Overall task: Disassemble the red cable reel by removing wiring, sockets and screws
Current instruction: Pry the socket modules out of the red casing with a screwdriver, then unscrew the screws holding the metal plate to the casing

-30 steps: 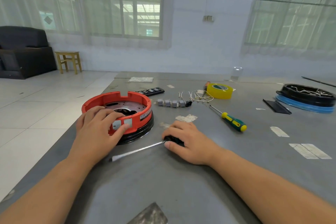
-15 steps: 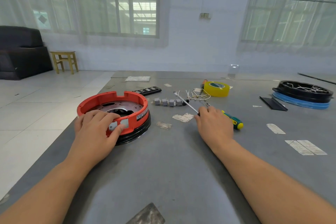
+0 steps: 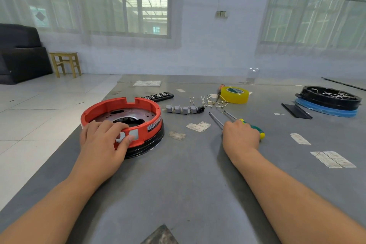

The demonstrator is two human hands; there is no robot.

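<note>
Your left hand (image 3: 103, 142) grips the red reel (image 3: 122, 121) near the desk's left edge to steady it, while your right hand (image 3: 240, 137) rests over two screwdrivers (image 3: 215, 120), its grip hidden, probably swapping tools.

The right hand (image 3: 240, 136) covers the handle end of the plain steel-shafted screwdriver (image 3: 216, 120) and the near part of the green-and-yellow-handled screwdriver (image 3: 255, 128), so whether its fingers grip either tool can't be made out. The left hand (image 3: 103, 140) hides the near rim of the round red plastic cable reel housing (image 3: 138, 125), and print on the reel's white label (image 3: 153, 125) is too small to read. A dark wedge-shaped object (image 3: 160, 235) is cut off by the bottom edge, and both forearms run out of frame there too.
</note>
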